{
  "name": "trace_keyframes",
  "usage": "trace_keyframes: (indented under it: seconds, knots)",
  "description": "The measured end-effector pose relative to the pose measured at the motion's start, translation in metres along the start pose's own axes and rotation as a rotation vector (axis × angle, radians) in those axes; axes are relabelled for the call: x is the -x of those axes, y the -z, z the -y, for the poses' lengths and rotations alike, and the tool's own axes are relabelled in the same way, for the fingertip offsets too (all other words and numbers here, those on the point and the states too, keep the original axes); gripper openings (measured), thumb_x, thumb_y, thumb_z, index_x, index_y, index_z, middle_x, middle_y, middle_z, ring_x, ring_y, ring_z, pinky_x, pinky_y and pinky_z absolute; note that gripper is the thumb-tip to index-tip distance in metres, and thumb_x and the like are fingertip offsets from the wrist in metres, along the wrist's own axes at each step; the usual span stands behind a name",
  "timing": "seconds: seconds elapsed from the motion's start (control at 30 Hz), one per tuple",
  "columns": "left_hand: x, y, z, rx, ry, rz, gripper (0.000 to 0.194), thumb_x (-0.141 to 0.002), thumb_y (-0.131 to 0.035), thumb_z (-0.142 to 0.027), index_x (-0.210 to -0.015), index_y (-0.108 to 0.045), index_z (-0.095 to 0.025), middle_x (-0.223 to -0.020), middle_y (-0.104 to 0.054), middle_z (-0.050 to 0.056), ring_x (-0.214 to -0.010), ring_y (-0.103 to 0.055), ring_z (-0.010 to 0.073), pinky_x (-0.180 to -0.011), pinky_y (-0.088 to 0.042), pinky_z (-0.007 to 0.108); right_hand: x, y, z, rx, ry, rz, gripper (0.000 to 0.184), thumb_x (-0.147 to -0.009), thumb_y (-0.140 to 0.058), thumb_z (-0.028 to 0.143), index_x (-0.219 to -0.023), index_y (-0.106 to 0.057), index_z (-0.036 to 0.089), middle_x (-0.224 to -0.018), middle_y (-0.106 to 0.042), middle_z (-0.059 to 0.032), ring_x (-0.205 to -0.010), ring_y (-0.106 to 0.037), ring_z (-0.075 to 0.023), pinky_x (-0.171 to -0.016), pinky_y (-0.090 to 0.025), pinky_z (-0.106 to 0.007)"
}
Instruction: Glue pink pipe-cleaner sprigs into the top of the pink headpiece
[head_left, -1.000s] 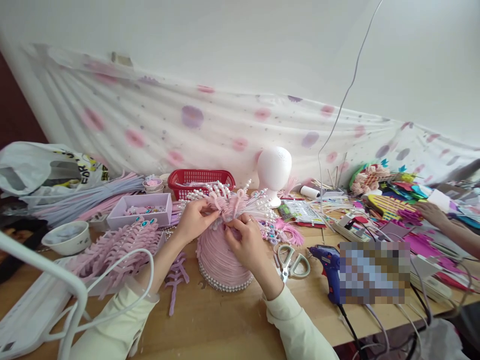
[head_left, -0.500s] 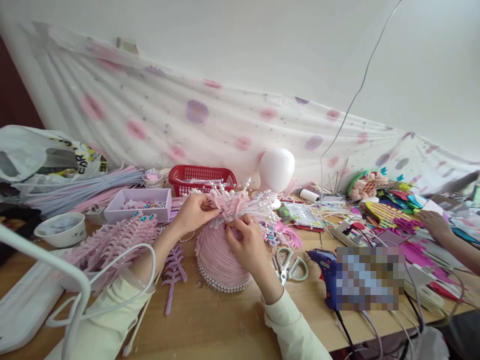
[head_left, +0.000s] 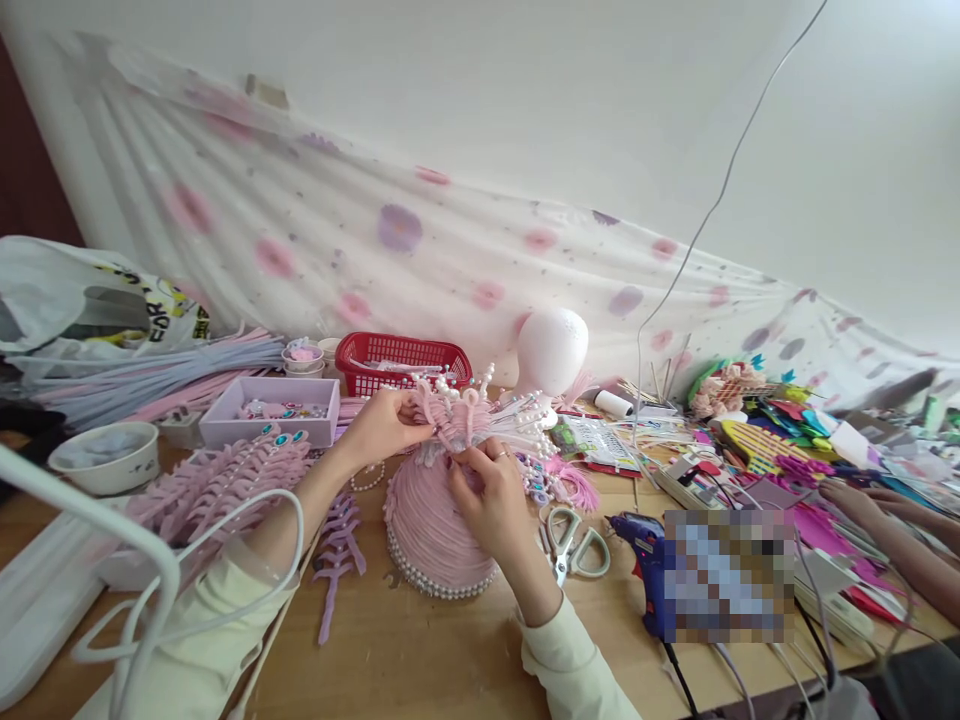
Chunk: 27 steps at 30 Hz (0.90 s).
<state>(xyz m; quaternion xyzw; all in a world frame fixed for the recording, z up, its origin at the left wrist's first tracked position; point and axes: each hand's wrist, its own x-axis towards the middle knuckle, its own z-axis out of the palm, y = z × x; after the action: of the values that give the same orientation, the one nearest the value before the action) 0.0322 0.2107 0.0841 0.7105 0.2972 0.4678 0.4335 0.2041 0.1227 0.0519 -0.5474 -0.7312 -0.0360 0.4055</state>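
A pink dome-shaped piece (head_left: pixel 427 520) wound in pink cord, with a pearl trim at its base, stands on the wooden table (head_left: pixel 420 660). On its top sits a spray of pink loops and pearl-tipped stems (head_left: pixel 480 410). My left hand (head_left: pixel 382 425) pinches the spray from the left. My right hand (head_left: pixel 491 495) has its fingers closed on the base of the spray, resting against the dome's right side.
Scissors (head_left: pixel 574 540) and a blue glue gun (head_left: pixel 645 570) lie right of the dome. A red basket (head_left: pixel 401 362), a white foam head (head_left: pixel 551 345), a lilac tray (head_left: pixel 274 412), pink feather-like pieces (head_left: pixel 217 480) and a white bowl (head_left: pixel 101 460) surround it. Another person's hand (head_left: pixel 851 500) works at the right.
My hands stay on the spray with small finger shifts. The view has tilted up a little, and the other person's hand at the right has moved lower.
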Motion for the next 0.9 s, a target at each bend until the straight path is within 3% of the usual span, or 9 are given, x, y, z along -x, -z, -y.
trace_keyframes:
  seconds: [0.17, 0.33, 0.7, 0.9]
  knots:
    - [0.002, 0.007, -0.004, -0.041, 0.056, 0.044, 0.014, -0.060, -0.071, -0.025, -0.070, -0.070, -0.016, -0.066, -0.072, 0.000, -0.063, -0.066, 0.0173, -0.059, -0.051, 0.026, 0.000, 0.000, 0.000, -0.015, 0.018, -0.014, 0.013, -0.086, -0.058, 0.014, -0.081, -0.068, 0.020, -0.078, -0.053, -0.0020, -0.078, -0.053, -0.0193, -0.073, -0.036, -0.031]
    - [0.002, 0.011, -0.004, -0.048, 0.066, 0.100, 0.018, -0.058, -0.073, -0.026, -0.073, -0.074, -0.016, -0.069, -0.073, 0.001, -0.063, -0.064, 0.0167, -0.057, -0.048, 0.025, -0.002, 0.000, 0.000, -0.011, 0.011, -0.025, 0.013, -0.086, -0.058, 0.015, -0.079, -0.068, 0.020, -0.076, -0.050, -0.0018, -0.076, -0.052, -0.0190, -0.070, -0.035, -0.030]
    - [-0.002, -0.006, 0.004, -0.110, -0.031, -0.069, 0.011, -0.063, -0.067, -0.026, -0.066, -0.069, -0.016, -0.069, -0.073, 0.001, -0.068, -0.066, 0.0189, -0.063, -0.048, 0.027, -0.003, -0.004, -0.003, -0.009, -0.011, -0.042, 0.014, -0.086, -0.058, 0.020, -0.078, -0.070, 0.019, -0.076, -0.055, -0.0039, -0.079, -0.054, -0.0213, -0.073, -0.038, -0.032]
    - [-0.003, -0.007, 0.008, -0.090, -0.044, -0.048, 0.012, -0.064, -0.068, -0.027, -0.068, -0.071, -0.016, -0.073, -0.075, 0.003, -0.071, -0.068, 0.0212, -0.065, -0.051, 0.029, -0.003, -0.003, -0.003, -0.021, -0.006, -0.040, 0.015, -0.086, -0.057, 0.020, -0.077, -0.069, 0.020, -0.077, -0.055, -0.0039, -0.078, -0.054, -0.0213, -0.072, -0.038, -0.033]
